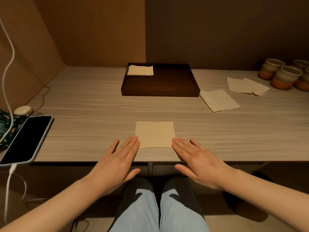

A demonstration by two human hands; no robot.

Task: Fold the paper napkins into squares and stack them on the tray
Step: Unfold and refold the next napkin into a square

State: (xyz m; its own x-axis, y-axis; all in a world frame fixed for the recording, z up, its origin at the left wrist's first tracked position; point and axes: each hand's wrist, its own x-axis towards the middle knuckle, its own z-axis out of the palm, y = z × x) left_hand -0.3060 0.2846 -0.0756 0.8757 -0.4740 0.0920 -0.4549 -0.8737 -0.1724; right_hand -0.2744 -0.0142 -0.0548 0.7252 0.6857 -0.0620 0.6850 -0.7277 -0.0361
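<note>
From where I watch, my left hand lies flat at 7 o'clock of the folded napkin, fingers straight, its grip wide open and holding nothing, fingertips just touching the napkin's corner. My right hand mirrors it at 5 o'clock, likely smoothing the square on the counter. The tray at 12 o'clock carries one folded stack; unfolded napkins wait at 2 o'clock.

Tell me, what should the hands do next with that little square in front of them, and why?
Probably pick up the folded napkin and carry it to the tray. It already lies square on the table, both hands, left and right, rest open at its near corners, and a stack of folded napkins waits in the tray's far left corner.
</note>
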